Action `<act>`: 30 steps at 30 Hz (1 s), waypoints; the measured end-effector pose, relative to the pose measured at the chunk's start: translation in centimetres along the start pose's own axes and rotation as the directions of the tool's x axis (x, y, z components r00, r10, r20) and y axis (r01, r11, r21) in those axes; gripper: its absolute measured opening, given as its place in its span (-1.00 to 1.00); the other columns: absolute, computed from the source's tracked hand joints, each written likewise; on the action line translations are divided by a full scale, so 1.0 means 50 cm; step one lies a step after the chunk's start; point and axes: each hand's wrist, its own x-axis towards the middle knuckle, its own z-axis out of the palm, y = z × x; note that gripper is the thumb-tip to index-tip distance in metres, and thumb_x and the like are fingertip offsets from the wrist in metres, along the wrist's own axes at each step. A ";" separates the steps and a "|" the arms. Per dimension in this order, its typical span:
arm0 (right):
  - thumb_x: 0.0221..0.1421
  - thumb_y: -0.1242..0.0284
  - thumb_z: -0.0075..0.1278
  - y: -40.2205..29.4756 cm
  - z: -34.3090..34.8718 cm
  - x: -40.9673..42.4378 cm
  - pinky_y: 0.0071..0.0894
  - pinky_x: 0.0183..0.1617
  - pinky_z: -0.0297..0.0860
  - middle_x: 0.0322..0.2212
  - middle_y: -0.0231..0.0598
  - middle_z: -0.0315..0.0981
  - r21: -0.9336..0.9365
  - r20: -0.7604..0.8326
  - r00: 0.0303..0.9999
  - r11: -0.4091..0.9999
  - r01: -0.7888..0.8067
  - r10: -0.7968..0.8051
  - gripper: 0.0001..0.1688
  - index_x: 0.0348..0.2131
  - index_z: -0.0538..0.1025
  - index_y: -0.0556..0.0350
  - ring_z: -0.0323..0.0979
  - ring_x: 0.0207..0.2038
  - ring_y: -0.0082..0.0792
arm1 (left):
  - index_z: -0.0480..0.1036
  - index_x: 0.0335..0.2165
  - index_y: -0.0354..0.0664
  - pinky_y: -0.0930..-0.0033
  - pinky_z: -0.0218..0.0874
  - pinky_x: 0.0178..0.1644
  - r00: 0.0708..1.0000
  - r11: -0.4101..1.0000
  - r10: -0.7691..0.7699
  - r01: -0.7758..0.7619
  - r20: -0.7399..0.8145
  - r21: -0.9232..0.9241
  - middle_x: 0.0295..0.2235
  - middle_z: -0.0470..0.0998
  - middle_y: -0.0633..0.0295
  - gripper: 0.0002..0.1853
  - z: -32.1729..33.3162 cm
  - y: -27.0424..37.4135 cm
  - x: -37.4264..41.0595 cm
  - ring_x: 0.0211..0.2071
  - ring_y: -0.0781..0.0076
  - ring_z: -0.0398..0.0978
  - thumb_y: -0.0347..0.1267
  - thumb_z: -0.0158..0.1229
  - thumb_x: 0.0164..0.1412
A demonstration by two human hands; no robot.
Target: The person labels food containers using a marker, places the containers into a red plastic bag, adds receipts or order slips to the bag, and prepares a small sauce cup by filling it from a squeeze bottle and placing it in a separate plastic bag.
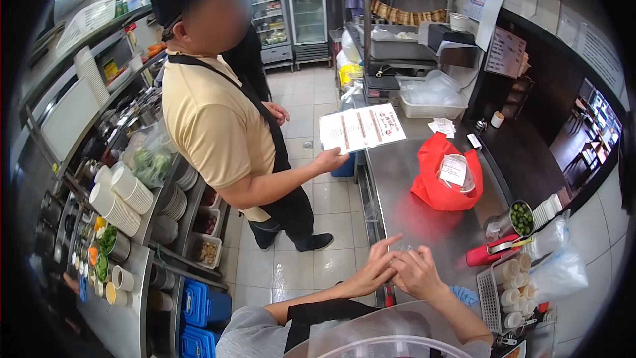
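Over the near edge of the steel counter [397, 179], my left hand [375, 268] and my right hand [417, 271] meet, with their fingertips touching. Something small and clear seems to show at the fingertips, but it is too small to name. Farther along the counter stands a red bag [427, 191], its top open around a round container [465, 186] with a printed slip [453, 170] on it. A co-worker [213, 124] in a black cap and apron stands across the aisle, and that person's hand [332, 160] holds out a printed menu sheet [355, 129].
To my right are a grey basket [489, 291] of small lidded cups, a red tape dispenser [484, 254] and a metal pot [519, 219] of green citrus fruits. Stacked white tubs [117, 201] stand on the left bench. Blue bins [203, 303] sit below it.
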 end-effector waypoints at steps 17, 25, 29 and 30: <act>-0.28 0.52 0.12 0.023 -0.146 -0.091 -0.21 -0.19 0.23 -0.26 -0.19 0.37 0.322 0.226 0.880 0.821 -0.472 0.418 -0.47 -0.20 0.32 0.08 0.36 -0.37 -0.20 | 0.40 -0.26 -0.16 0.19 -0.24 0.17 0.742 0.933 -0.063 0.281 0.667 -0.224 0.01 0.09 0.06 -0.73 0.076 -0.016 0.081 0.11 0.14 -0.06 -0.24 -0.14 0.26; -0.21 0.45 0.18 0.021 -0.077 -0.139 -0.27 -0.02 0.26 -0.14 -0.11 0.33 0.534 0.281 0.545 0.343 -0.773 0.790 -0.16 0.08 0.15 0.01 0.35 -0.10 -0.13 | 0.44 -0.29 -0.05 0.01 -0.14 0.12 0.909 0.990 0.136 -0.109 0.393 -0.091 0.10 0.01 -0.09 -0.81 0.112 -0.031 0.160 0.10 -0.02 -0.04 -0.25 0.04 0.14; -0.21 0.47 0.19 0.032 -0.071 -0.144 -0.35 -0.05 0.28 -0.14 -0.14 0.35 0.519 0.159 0.432 0.296 -0.802 0.888 -0.20 0.06 0.20 0.03 0.36 -0.11 -0.24 | 0.27 -0.09 -0.16 0.03 -0.15 0.13 0.960 0.965 0.257 -0.260 0.112 0.019 0.06 0.06 -0.13 -0.47 0.090 -0.080 0.300 0.09 -0.07 0.00 -0.20 0.21 -0.02; -0.22 0.48 0.20 0.034 -0.071 -0.146 -0.38 -0.05 0.27 -0.14 -0.15 0.36 0.537 0.174 0.383 0.239 -0.809 0.907 -0.21 0.04 0.23 0.04 0.37 -0.11 -0.27 | 0.19 -0.03 -0.20 0.03 -0.15 0.13 0.964 0.963 0.261 -0.256 -0.055 0.086 0.04 0.08 -0.15 -0.33 0.085 -0.093 0.352 0.09 -0.09 0.01 -0.18 0.26 -0.08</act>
